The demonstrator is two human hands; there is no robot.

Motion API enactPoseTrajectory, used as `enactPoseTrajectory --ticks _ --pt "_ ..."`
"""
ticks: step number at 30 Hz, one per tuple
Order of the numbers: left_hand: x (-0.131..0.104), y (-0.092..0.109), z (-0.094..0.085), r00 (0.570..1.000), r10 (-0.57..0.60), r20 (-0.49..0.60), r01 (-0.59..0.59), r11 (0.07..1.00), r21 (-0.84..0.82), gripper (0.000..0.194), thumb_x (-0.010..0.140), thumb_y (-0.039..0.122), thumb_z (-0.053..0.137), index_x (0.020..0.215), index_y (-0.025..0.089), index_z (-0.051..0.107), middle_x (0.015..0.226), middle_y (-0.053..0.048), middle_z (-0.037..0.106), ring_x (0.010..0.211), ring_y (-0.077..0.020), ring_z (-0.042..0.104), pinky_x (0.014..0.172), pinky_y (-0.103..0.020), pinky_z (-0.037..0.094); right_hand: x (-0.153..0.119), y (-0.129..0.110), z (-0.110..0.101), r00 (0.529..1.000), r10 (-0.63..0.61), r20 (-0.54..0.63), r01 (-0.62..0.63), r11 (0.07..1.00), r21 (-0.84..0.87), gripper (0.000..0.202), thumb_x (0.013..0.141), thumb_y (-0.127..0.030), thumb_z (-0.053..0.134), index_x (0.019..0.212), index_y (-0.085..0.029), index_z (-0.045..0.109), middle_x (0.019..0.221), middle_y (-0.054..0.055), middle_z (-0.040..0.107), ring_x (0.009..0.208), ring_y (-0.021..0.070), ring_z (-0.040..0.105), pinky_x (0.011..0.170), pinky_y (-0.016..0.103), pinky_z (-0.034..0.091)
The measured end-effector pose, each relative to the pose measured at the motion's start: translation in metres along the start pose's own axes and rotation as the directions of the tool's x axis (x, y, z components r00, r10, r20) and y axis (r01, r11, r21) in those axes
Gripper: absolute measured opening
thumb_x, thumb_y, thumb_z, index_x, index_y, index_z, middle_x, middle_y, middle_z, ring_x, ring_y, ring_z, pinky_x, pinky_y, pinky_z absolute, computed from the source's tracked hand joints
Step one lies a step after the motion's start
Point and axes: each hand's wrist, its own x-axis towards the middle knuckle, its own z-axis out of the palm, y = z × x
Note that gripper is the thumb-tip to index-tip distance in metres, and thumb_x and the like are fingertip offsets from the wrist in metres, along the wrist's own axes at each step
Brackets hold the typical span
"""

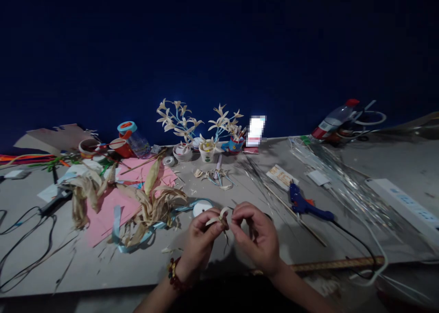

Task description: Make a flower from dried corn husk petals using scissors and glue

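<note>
Near the table's front edge, my left hand [203, 235] pinches a small pale flower of dried corn husk [222, 216], its strips curling up between the fingers. Just to the right, my right hand [256, 234] has thumb and fingers closed close to the flower's edge; what they grip, if anything, is hidden. Beyond my hands lie a white ribbon spool [203, 207] and light-blue ribbon [132, 246]. Dried corn husks [161, 210] are heaped to the left on pink paper [113, 208]. Several finished-looking husk flowers [185, 132] stand in small white pots [207, 152].
A blue glue gun [307, 205] lies at the right with its black cord trailing forward. Thin wires [346, 185] and a long white box [404, 208] are farther right. A lit phone [255, 131] and a plastic bottle [334, 119] are at the back. Black cables [25, 253] cross the left side.
</note>
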Motion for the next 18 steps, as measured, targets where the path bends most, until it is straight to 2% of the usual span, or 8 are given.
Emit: enactPoseTrajectory --ticks 4,8,10,13,15,18 --pt "0.003 0.007 0.006 1.000 -0.022 0.020 0.024 0.997 -0.078 0.022 0.072 0.034 0.087 0.070 0.017 0.073 0.073 -0.001 0.063 0.079 -0.0158 0.060 0.087 -0.032 0.050 0.003 -0.001 -0.004 0.996 -0.013 -0.093 0.016 0.999 0.030 0.014 0.087 -0.009 0.063 0.089 -0.022 0.065 0.078 0.001 0.063 0.073 0.0162 0.060 0.063 0.027 0.051" --pt "0.004 0.010 0.009 0.997 -0.067 0.048 0.071 0.992 -0.100 0.028 0.072 0.038 0.087 0.066 0.017 0.070 0.069 -0.001 0.060 0.076 -0.0163 0.058 0.100 -0.043 0.047 0.003 -0.001 -0.015 0.987 -0.019 -0.157 0.021 1.000 0.007 0.012 0.089 -0.012 0.064 0.084 -0.022 0.066 0.072 0.001 0.063 0.066 0.0158 0.061 0.060 0.027 0.050" --pt "0.003 0.010 0.008 0.994 -0.100 0.055 0.105 0.989 -0.107 0.029 0.073 0.039 0.086 0.066 0.017 0.070 0.069 -0.001 0.060 0.075 -0.0159 0.057 0.102 -0.046 0.046 0.001 0.003 -0.024 0.983 0.002 -0.182 -0.004 1.000 -0.006 0.011 0.092 -0.014 0.063 0.084 -0.022 0.066 0.075 0.001 0.064 0.059 0.0135 0.058 0.055 0.026 0.048" --pt "0.003 0.008 0.002 0.994 -0.099 0.049 0.103 0.990 -0.093 0.028 0.073 0.040 0.086 0.067 0.017 0.071 0.069 -0.001 0.060 0.075 -0.0154 0.057 0.100 -0.043 0.047 0.000 0.012 -0.041 0.970 0.064 -0.236 -0.070 0.997 -0.015 0.012 0.097 -0.020 0.060 0.086 -0.021 0.065 0.079 0.001 0.064 0.051 0.0102 0.054 0.050 0.024 0.046" --pt "0.002 0.008 -0.003 0.998 -0.057 0.026 0.058 0.997 -0.047 0.026 0.073 0.039 0.086 0.068 0.017 0.072 0.069 -0.002 0.063 0.078 -0.0169 0.059 0.098 -0.041 0.048 0.001 0.022 -0.054 0.969 0.121 -0.216 -0.142 0.986 -0.087 0.015 0.098 -0.026 0.058 0.087 -0.020 0.066 0.076 0.001 0.063 0.052 0.0110 0.056 0.051 0.024 0.047" --pt "0.002 0.007 -0.013 1.000 0.009 -0.010 -0.009 0.999 0.046 0.023 0.075 0.038 0.084 0.071 0.018 0.074 0.073 -0.004 0.065 0.083 -0.0195 0.061 0.094 -0.040 0.049 0.007 0.041 -0.075 0.978 0.186 -0.095 -0.207 0.919 -0.336 0.016 0.095 -0.033 0.062 0.090 -0.020 0.069 0.074 0.002 0.067 0.060 0.0158 0.062 0.055 0.026 0.051"
